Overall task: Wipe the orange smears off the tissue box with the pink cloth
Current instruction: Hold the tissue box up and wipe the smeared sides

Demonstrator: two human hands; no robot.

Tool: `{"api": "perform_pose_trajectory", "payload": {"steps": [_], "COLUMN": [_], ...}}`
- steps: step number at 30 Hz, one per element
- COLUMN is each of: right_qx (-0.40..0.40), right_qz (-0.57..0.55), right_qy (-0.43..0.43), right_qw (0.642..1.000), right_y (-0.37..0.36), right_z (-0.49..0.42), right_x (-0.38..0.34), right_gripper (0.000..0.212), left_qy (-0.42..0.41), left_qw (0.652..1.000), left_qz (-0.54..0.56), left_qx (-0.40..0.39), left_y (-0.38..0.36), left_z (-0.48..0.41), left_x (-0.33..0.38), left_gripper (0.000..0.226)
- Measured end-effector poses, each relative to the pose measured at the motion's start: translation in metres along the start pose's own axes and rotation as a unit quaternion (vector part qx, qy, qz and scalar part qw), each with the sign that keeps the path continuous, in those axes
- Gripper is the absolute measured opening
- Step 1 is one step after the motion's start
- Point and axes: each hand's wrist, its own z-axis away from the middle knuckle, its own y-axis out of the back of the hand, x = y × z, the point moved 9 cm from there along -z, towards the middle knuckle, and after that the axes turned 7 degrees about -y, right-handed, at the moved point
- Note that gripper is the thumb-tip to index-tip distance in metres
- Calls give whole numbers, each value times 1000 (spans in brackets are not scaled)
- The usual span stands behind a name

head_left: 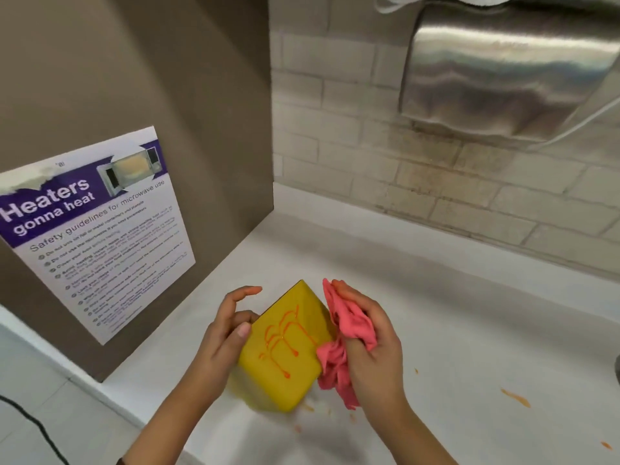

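A glossy, smooth yellow tissue box (285,360), a soft crumpled pink cloth (345,333), a matt white tabletop (453,317) and a brushed-metal dryer (503,72) are seen.

Count's in: 2 hands, left hand (221,337) and right hand (375,340) | 1 tissue box (268,380) | 1 pink cloth (352,320) | 1 poster (100,236) | 1 dryer (503,72) | 1 table (436,313)

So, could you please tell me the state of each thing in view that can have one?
box: gripped by left hand, orange smears unwiped on the facing side.
cloth: bunched in right hand, against the box's right side.
counter: spotted with orange.
poster: top edge torn.
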Motion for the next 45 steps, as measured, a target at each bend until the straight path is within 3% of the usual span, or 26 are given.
{"api": "perform_pose_trajectory", "payload": {"steps": [4, 6, 11, 18, 22, 25, 29, 31, 32, 34, 37, 39, 42, 45], "right_qx": [-109, -111, -84, -206, -138, -80, -198, -243, -244, -202, -115, -104, -163, -232], "right_qz": [212, 253, 217, 229, 187, 176, 211, 259, 263, 228, 194, 185, 183, 213], "right_qy": [72, 82, 53, 159, 87, 48, 105, 153, 164, 145, 67, 20, 38, 109], "right_qw": [968, 958, 971, 938, 969, 980, 952, 922, 919, 941, 972, 977, 969, 943], "right_y": [-41, -44, -44, -42, -26, -36, -56, -50, -44, -31, -29, -40, -62, -67], "right_z": [-5, -7, -7, 6, -12, -11, 13, 18, 16, 4, -10, -10, 3, 16], "right_x": [3, 7, 12, 16, 19, 14, 17, 20, 19, 14, 14, 16, 13, 14], "right_gripper": [60, 60, 61, 47, 55, 53, 57, 62, 55, 38, 46, 50, 61, 50], "left_qy": [-28, -26, -21, -43, -60, -64, -77, -81, -83, -81, -77, -74, -72, -67], "left_qw": [999, 999, 999, 998, 998, 997, 996, 996, 996, 996, 995, 995, 996, 997], "left_qz": [19, 34, 38, 34, 2, 1, 3, -1, -5, -3, 5, 7, 3, 8], "left_qx": [10, 19, 30, 28, 33, 35, 34, 32, 35, 48, 63, 62, 60, 48], "left_y": [-4, -6, -10, -10, -15, -15, -14, -14, -13, -11, -7, -5, -4, -5], "left_z": [-2, -2, -2, -4, -4, -4, -6, -7, -8, -8, -7, -8, -9, -11], "left_x": [1, 2, 5, 11, 14, 15, 20, 21, 22, 22, 22, 22, 22, 21], "left_gripper": [46, 48, 54, 49, 32, 31, 51, 42, 35, 37, 51, 39, 29, 28]}}
